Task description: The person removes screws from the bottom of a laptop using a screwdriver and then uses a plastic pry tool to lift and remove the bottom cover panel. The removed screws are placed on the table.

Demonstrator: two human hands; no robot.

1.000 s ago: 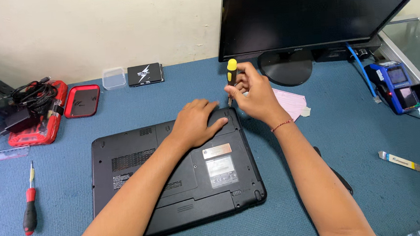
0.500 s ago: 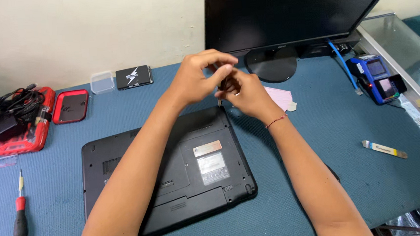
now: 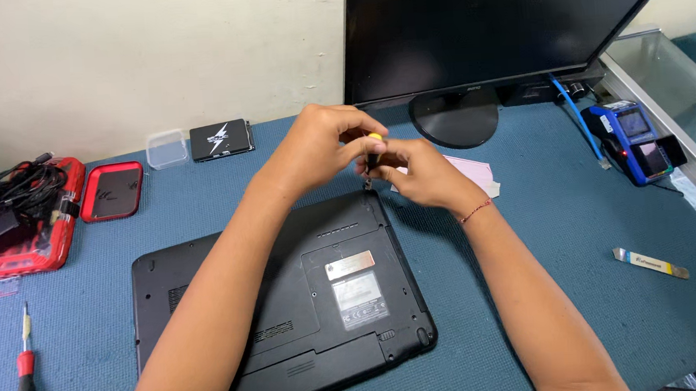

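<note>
- The laptop (image 3: 290,304) lies upside down on the blue bench (image 3: 575,230), its black underside with a silver plate and a label facing up.
- A small screwdriver (image 3: 372,158) with a yellow top stands upright, its tip at the far right corner of the laptop.
- The left hand (image 3: 325,144) is closed around the top of the screwdriver, fingertips pinching the yellow end.
- The right hand (image 3: 419,175) is closed on the lower part of the screwdriver, just beside the left hand, the two touching above the laptop's far edge.
- A pink paper (image 3: 480,175) lies on the bench behind the laptop, partly under the right hand.
- A black monitor (image 3: 499,25) stands well behind the laptop on a round foot.
- To the laptop's left lie a red-handled screwdriver (image 3: 25,384), a red case (image 3: 112,190) and a red tool kit (image 3: 27,219) with black cables on it.
- Behind the laptop to the left sit a clear plastic box (image 3: 167,148) and a flat black drive (image 3: 220,139).
- Well to the laptop's right are a blue handheld device (image 3: 633,139) and a flat metal pry tool (image 3: 650,262).
</note>
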